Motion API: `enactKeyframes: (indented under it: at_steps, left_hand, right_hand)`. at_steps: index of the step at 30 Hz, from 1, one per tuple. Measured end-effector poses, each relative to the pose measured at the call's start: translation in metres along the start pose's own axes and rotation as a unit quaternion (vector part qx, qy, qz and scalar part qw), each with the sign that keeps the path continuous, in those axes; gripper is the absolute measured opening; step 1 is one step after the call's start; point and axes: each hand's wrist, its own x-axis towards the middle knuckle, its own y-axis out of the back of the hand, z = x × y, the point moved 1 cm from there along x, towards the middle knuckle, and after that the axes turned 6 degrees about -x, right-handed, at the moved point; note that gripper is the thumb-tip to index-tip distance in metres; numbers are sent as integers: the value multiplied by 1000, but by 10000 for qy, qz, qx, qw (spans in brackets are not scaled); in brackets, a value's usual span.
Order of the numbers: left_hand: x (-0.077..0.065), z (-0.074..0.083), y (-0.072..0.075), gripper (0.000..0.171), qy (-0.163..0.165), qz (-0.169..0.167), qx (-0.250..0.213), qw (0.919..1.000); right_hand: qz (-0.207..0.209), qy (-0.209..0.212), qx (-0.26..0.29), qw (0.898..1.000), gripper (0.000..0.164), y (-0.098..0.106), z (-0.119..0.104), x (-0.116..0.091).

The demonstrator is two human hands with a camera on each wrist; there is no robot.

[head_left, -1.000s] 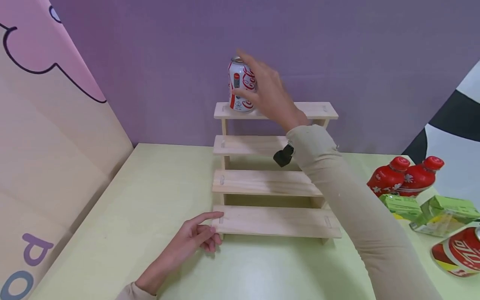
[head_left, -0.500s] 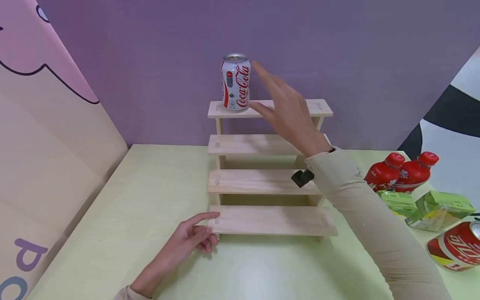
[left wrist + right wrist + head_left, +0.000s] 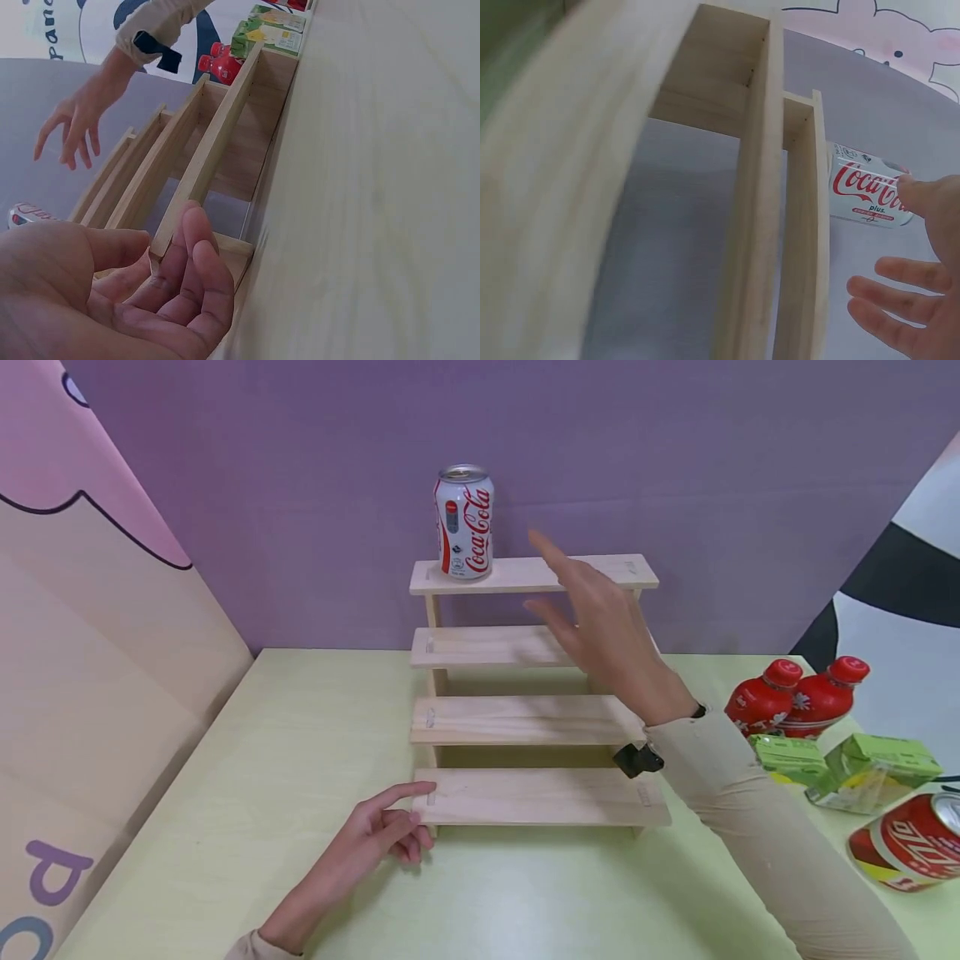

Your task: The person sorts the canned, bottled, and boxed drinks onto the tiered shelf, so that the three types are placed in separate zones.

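Head view: R hand (image 3: 609, 628), spread & empty, now farther from upright can (image 3: 464, 527) (prob. placed); L hand (image 3: 371, 837) pinches bottom shelf (image 3: 543, 797).

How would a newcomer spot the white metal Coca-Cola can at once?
Find the pale wooden four-tier stand in the head view. Near the left end of its top shelf stands an upright white metal can with red Coca-Cola script. Unlike the mostly red metal can at the right edge, it is mainly white and the only drink on the stand.
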Motion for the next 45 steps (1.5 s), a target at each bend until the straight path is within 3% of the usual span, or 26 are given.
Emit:
enactKeyframes:
  at_steps: [16, 25, 33, 39, 45]
  left_hand:
    - [0, 1, -1, 42, -1, 28, 58, 10000]
    - [-1, 0, 2, 42, 57, 2, 20, 10000]
    - [1, -4, 2, 43, 29, -49, -67, 10000]
    - [2, -3, 2, 43, -43, -63, -40, 10000]
    - [2, -3, 2, 43, -81, -62, -66, 9999]
  right_hand:
    - [511, 284, 64, 9983, 69, 13, -5, -50]
    - [-66, -239, 641, 9976, 73, 22, -11, -80]
    - [-286, -368, 432, 9980, 72, 37, -15, -107]
    - [-205, -460, 376, 9980, 77, 45, -14, -129]
    - [-230, -811, 184, 9963, 77, 52, -9, -150]
